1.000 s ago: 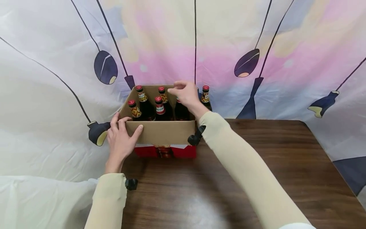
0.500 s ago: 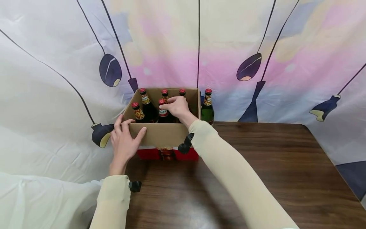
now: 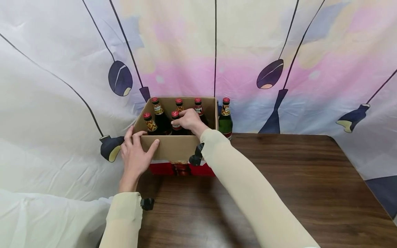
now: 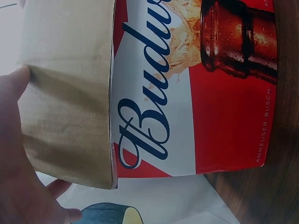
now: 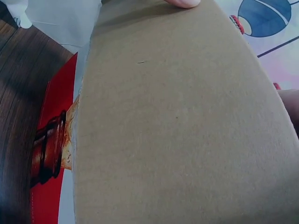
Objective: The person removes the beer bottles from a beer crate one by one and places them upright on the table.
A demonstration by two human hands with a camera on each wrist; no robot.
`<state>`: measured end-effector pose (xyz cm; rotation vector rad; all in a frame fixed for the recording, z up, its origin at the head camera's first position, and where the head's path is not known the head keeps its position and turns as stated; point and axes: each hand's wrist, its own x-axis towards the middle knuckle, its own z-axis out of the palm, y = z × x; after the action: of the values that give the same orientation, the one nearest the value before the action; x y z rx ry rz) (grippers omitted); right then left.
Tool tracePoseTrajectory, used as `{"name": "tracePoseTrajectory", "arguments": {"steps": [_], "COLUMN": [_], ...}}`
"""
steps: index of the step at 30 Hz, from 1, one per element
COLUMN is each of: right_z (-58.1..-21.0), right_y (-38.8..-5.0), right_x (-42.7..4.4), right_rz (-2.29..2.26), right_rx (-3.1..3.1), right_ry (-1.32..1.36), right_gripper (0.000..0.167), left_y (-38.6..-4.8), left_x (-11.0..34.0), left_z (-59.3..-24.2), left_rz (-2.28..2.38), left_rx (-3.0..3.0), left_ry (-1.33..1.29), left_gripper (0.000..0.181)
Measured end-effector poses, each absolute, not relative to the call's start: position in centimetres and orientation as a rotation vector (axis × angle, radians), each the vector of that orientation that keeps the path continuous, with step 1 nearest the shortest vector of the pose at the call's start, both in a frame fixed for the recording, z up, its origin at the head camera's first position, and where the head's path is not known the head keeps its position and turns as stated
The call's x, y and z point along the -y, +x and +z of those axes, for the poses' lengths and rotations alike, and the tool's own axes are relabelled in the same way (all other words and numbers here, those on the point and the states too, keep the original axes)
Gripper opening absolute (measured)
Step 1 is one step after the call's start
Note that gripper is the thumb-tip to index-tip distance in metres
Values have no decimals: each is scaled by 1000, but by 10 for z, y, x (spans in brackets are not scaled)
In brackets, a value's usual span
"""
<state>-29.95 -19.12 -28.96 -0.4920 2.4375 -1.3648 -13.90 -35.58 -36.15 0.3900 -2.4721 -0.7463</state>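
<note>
A: Head view first. What does the left hand (image 3: 136, 155) have?

B: The box (image 3: 178, 147), at its near left corner. It grips there, fingers over the rim and thumb on the outside.

A: And the right hand (image 3: 190, 120)?

B: It reaches over the near wall and pinches the neck of the middle bottle (image 3: 176, 127), below the red cap. That bottle stands inside the box, to the right of the left hand's grip.

A: What lies round the pinch?

B: Left of it, a front bottle (image 3: 150, 124). Beyond it, three back bottles (image 3: 161, 119). Right of it, past the side wall, a green bottle (image 3: 226, 120) upright outside the box. Nearer than the pinch, the table (image 3: 186, 206); farther off, a printed cloth (image 3: 248, 44).

A: Left wrist view?

B: The thumb presses bare cardboard, with fingertips showing past its edge. Away from that grip come the "Budw" lettering (image 4: 149, 93) and a red panel, then table.

A: Right wrist view?

B: Mostly cardboard. A sliver of the right hand shows at one edge; from here I can't tell its hold. Red caps peek over the rim near it, and a left fingertip rests on the cardboard farther along.
</note>
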Motion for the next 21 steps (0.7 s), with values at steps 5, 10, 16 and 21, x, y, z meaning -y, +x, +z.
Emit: {"name": "tracePoseTrajectory", "arguments": {"steps": [5,10,16,21], "right_z": [-291,-291,-289,-290], "right_y": [-300,-298,-293,-291], "right_x": [192,192,190,184], "right_rz": [-1304,-1343,-1418,-1604], "right_rx": [-2439,-2423,-2451,-2367], "right_ry": [-548,-540,-607,-607], "right_gripper": [62,61,58,54], "left_y": [-138,-136,-135,-136], "left_x": [355,355,355,355], "left_z": [-361,-361,-360,-361], "left_rz": [-758,-773,-776,-777], "left_rx": [2465,2452,2451,2469], "left_ry": [386,389,392,391], "left_gripper": [62,61,62,63]}}
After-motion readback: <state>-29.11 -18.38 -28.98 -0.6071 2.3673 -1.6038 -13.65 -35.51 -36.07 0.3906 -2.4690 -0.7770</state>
